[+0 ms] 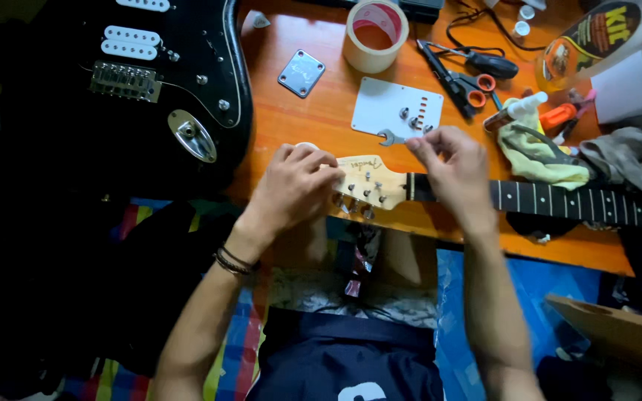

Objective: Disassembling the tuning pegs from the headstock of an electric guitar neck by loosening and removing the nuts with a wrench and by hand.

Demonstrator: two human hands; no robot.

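The left hand [291, 189] is curled closed over the end of the pale wooden guitar headstock [369, 182], while the right hand [451, 167] pinches its fingertips together on a small silver open-ended wrench [391, 137] at about eleven o'clock from that hand. The detached dark-fretboard guitar neck [574, 202] runs its long axis from nine to three o'clock across the orange wooden table [321, 111], headstock between both hands, the left hand nearer its tip.

Guitar neck [529, 197] lies across worktop [321, 119] front edge; guitar body [165, 82] at left; tape roll [375, 33] behind; wrench [389, 137] on plate [395, 108] between them.
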